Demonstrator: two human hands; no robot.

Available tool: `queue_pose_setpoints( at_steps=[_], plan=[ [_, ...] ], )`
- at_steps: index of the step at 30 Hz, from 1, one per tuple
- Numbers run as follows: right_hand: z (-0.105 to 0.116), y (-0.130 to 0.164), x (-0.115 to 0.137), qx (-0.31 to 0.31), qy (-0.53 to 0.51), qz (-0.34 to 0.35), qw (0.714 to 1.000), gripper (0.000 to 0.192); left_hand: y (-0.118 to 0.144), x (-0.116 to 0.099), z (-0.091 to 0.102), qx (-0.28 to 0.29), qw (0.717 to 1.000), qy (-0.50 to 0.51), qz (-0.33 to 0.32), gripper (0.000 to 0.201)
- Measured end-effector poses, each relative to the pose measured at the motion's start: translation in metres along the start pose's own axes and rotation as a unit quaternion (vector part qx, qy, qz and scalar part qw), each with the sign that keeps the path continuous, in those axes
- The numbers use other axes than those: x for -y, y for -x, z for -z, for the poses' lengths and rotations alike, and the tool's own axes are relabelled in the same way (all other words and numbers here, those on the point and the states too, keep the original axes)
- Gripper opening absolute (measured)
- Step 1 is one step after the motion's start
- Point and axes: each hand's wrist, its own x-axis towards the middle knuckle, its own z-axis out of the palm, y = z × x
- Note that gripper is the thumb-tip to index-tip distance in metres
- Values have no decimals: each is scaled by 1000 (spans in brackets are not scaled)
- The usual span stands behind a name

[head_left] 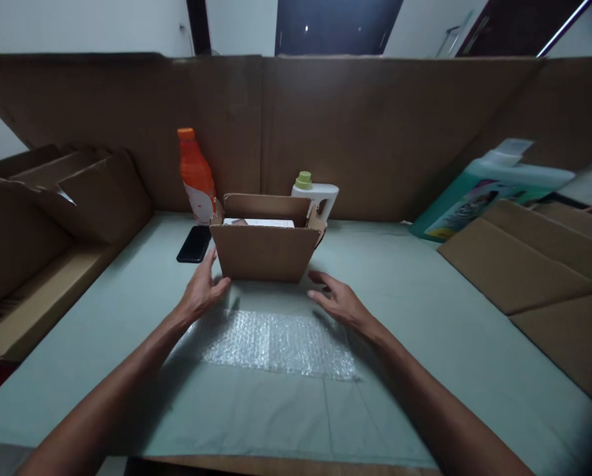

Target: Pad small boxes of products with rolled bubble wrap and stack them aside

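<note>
Both open hands (204, 291) (338, 299) beside a cardboard box (264, 251), above bubble wrap (278, 344).

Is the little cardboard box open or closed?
Open. The cardboard box has its top flaps standing up, and something white shows inside over the rim.

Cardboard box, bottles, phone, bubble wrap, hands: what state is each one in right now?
Cardboard box: upright, flaps open, something white inside.
Orange bottle: standing, capped.
White bottle: standing behind the box, green cap on.
Phone: lying flat, screen dark.
Bubble wrap: spread flat on the table.
Teal jug: leaning against the cardboard wall.
Left hand: open, at the box's front left corner.
Right hand: open, empty, above the wrap.
</note>
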Motion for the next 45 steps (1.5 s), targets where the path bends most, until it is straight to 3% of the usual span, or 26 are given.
queue_pose_setpoints(
  at_steps=[5,8,10,14,18,22,25,27,30,32,33,35,37,40,43,45],
  plan=[
    [8,78,-19,18,106,1,994,38,86,57,42,15,963,-265,36,65],
    [-1,107,-10,-8,117,8,993,16,126,71,45,-15,957,-289,23,43],
    [-7,118,3,-8,92,8,996,17,136,68,41,-42,960,-277,3,30],
    [-8,141,31,34,37,-14,999,18,125,40,47,-63,965,-251,-46,20],
    [-6,179,56,95,-62,-43,993,28,86,5,46,-35,967,-228,-111,17],
    [-20,213,85,174,-176,-100,964,29,38,-30,1,23,969,-193,-156,26],
    [-43,226,103,248,-283,-135,916,29,31,-53,-25,45,972,-156,-169,50],
    [-56,228,112,250,-338,-144,896,30,54,-58,-20,56,974,-134,-172,54],
    [-66,225,120,195,-418,-150,875,29,118,-53,17,137,978,-44,-152,41],
    [-69,218,124,152,-490,-168,842,30,166,-48,43,244,956,130,-98,47],
    [-70,213,125,136,-523,-179,822,32,187,-48,50,258,944,193,-75,59],
    [-73,201,126,103,-568,-193,793,36,218,-50,48,228,947,226,-23,81],
    [-76,191,125,75,-585,-193,784,42,230,-54,26,135,976,169,27,77],
    [-75,182,117,34,-550,-184,814,53,220,-55,-13,14,997,55,47,57],
    [-65,182,108,4,-400,-121,908,46,200,-48,-33,0,1000,-23,-5,64],
    [-60,181,103,19,-262,-15,965,34,192,-43,-37,1,997,-61,-40,69]
  ],
)
